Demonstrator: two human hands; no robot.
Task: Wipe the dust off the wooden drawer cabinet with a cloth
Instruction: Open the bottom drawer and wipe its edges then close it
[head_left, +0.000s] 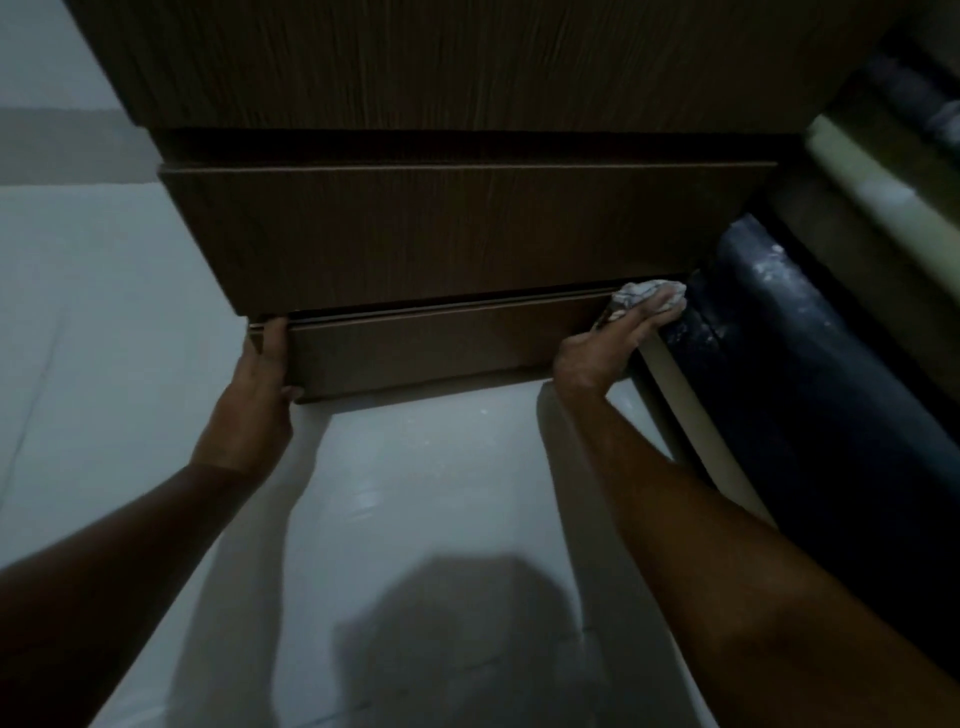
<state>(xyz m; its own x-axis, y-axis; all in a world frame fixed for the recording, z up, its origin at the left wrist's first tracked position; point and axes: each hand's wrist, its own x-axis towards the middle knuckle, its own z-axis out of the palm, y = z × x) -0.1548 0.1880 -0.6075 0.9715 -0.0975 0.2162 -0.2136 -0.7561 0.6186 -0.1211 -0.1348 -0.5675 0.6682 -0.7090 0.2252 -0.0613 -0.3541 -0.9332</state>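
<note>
Head camera: a person worked low at the cabinet (467, 67), its brown wood-grain fronts flat and matt in dim light. The left hand (254, 395) clasped the left end of the bottom drawer (441, 353). The right hand (597, 348) held a pale, bunched cloth (644, 292) against the drawer's top right corner. The wipe would likely go best drawn leftward along the narrow top edge, with the drawer steadied. A pale, glossy floor (441, 493) lay below.
</note>
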